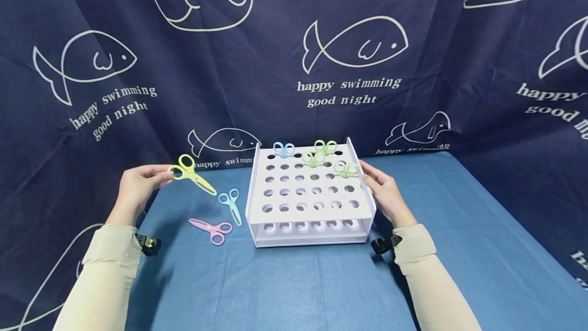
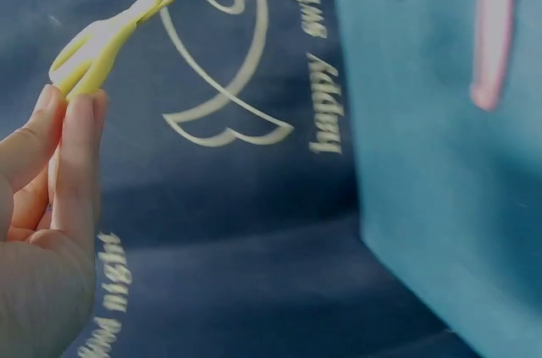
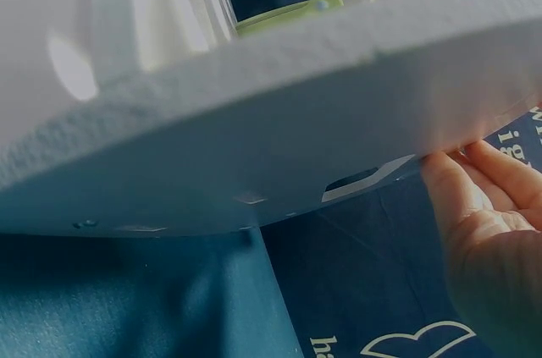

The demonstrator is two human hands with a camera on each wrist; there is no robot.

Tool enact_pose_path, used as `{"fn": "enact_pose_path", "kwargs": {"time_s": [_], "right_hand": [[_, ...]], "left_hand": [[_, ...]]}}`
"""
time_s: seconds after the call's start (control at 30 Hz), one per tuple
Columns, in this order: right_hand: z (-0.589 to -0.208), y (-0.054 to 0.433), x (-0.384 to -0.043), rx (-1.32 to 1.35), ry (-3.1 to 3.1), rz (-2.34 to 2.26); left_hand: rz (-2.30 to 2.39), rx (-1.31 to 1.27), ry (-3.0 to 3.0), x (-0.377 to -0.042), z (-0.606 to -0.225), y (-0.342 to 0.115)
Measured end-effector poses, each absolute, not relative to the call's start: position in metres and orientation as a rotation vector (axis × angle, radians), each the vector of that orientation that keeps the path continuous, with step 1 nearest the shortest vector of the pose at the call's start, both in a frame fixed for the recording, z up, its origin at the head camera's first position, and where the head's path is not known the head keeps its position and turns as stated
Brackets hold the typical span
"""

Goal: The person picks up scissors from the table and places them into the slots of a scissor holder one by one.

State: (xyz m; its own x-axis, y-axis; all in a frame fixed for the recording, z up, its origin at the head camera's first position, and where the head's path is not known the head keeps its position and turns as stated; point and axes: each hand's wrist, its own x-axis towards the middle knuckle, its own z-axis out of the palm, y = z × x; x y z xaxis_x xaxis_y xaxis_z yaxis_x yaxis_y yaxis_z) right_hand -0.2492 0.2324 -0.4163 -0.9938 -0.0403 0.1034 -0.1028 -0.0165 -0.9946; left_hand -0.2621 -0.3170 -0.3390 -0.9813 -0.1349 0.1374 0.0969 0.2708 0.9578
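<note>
At the left, my left hand (image 1: 138, 188) pinches yellow scissors (image 1: 202, 184) by one handle loop between thumb and fingers, blades angled down toward the right. In the left wrist view the scissors (image 2: 114, 36) are held above the table. Below them, blue scissors (image 1: 235, 212) and pink scissors (image 1: 209, 227) lie on the table. A white rack (image 1: 317, 213) with rows of round holes stands at centre. My right hand (image 1: 385, 195) touches its right side panel (image 3: 254, 146) with fairly straight fingers; some fingertips are hidden.
Blue-handled scissors (image 1: 284, 150) stand in the rack's back row. Green-handled scissors (image 1: 325, 147) and two more green pairs stand toward its back right. A dark blue fish-print curtain (image 1: 257, 86) hangs behind the blue table (image 1: 294, 285).
</note>
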Motion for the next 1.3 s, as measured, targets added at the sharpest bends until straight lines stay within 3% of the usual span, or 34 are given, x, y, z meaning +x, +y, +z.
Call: {"fn": "enact_pose_path", "kwargs": {"time_s": [0.5,1.3], "right_hand": [[-0.416,0.234,-0.248,0.153,-2.164,2.188],[-0.419,0.232,-0.25,0.183,-2.173,2.167]], "left_hand": [[-1.586,-0.165,-2.274,-0.264,-0.278,-0.259],[-1.449,-0.223,-2.291,-0.268,-0.25,-0.217]]}}
